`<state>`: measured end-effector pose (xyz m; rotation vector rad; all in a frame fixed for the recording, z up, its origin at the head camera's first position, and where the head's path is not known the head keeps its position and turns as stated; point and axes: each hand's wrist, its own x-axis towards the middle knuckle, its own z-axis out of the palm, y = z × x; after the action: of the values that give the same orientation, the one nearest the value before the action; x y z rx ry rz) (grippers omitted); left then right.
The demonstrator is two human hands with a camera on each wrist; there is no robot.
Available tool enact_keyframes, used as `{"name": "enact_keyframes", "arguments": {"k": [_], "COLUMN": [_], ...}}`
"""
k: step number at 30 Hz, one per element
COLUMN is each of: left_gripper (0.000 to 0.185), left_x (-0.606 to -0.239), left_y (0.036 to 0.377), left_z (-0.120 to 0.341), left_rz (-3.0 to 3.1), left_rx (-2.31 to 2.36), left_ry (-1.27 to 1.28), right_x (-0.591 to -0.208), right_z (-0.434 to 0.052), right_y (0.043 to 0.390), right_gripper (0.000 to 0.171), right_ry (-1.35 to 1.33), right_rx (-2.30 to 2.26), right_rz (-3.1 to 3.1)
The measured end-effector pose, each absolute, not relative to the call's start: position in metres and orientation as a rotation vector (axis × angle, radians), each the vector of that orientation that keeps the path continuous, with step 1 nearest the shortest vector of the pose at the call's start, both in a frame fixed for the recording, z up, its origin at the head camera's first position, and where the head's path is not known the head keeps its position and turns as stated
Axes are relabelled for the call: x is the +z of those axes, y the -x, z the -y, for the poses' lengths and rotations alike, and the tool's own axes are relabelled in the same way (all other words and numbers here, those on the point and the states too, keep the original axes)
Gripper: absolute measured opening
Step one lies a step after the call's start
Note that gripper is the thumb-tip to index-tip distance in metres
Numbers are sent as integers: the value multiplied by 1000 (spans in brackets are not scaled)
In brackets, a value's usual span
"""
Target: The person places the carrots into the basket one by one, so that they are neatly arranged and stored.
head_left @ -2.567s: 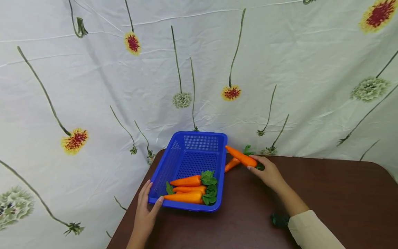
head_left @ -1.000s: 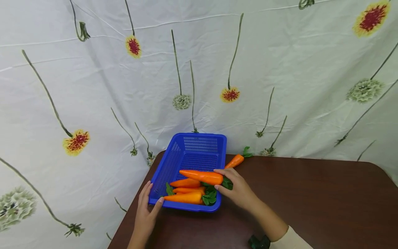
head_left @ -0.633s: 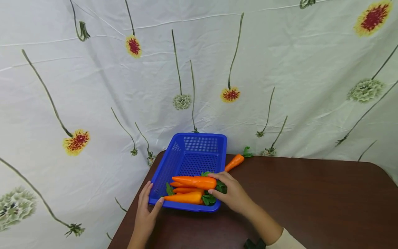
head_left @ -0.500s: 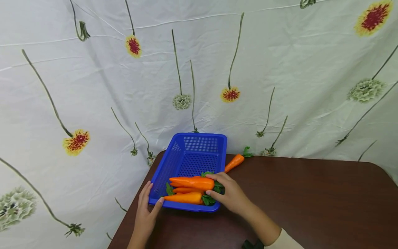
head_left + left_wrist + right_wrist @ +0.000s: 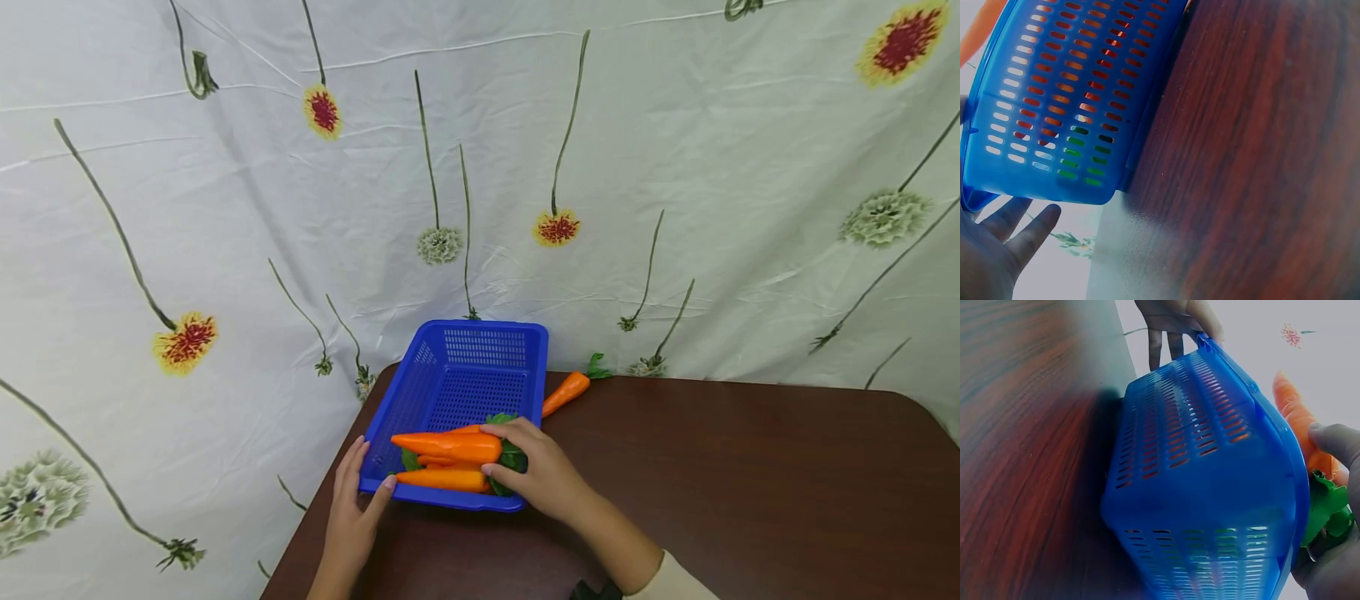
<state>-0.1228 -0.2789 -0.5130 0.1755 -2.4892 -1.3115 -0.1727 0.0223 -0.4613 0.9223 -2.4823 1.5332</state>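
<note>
My left hand (image 5: 351, 508) holds the near left corner of a blue plastic basket (image 5: 476, 392), its thumb over the front rim; straight fingers (image 5: 1036, 232) show beyond the corner in the left wrist view. My right hand (image 5: 546, 473) pinches an orange carrot (image 5: 446, 447) at its leafy end, between thumb and fingers, over the near part of the basket. The green leaves (image 5: 1329, 509) of this carrot lie beneath the hand. Under it in the basket are several more carrots, with a lighter orange one (image 5: 444, 478) nearest the front rim.
Another carrot (image 5: 567, 392) with green leaves lies on the dark brown table (image 5: 735, 475), just right of the basket, its tip hidden behind the basket's side. A white cloth (image 5: 712, 167) with a flower print hangs at the table's back and left.
My right hand has brought the carrot from right of the basket leftward over it, then down and further left above the other carrots. The left hand has stayed at the basket corner.
</note>
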Motion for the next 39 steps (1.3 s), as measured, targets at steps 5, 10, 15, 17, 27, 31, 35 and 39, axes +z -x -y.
{"name": "enact_keyframes", "arguments": {"k": [5, 10, 15, 17, 27, 31, 35, 39], "left_gripper": [69, 69, 69, 69, 69, 69, 69, 69], "left_x": [-513, -514, -513, -513, -513, -513, -513, -513], "left_y": [123, 122, 122, 122, 123, 123, 123, 123], "left_z": [279, 279, 279, 279, 278, 279, 279, 279], "left_rz": [2492, 2501, 2491, 2484, 2487, 2485, 2483, 2484], "left_rx": [-1314, -1296, -1300, -1309, -1314, -1319, -1323, -1323], "left_ry": [-177, -201, -199, -188, -181, -181, -178, -179], "right_x": [-462, -460, -457, -456, -463, -467, -471, -474], "right_z": [-22, -24, -26, -27, -28, -31, -35, -40], "right_y": [172, 171, 171, 171, 176, 180, 185, 190], "right_gripper": [58, 65, 66, 65, 62, 59, 55, 53], "right_ry": [-943, -914, -886, -885, -891, -856, -824, -804], "right_rx": [1595, 1700, 1749, 1741, 1700, 1700, 1701, 1671], "right_rz": [2447, 2417, 2428, 2430, 2389, 2371, 2339, 2314]}}
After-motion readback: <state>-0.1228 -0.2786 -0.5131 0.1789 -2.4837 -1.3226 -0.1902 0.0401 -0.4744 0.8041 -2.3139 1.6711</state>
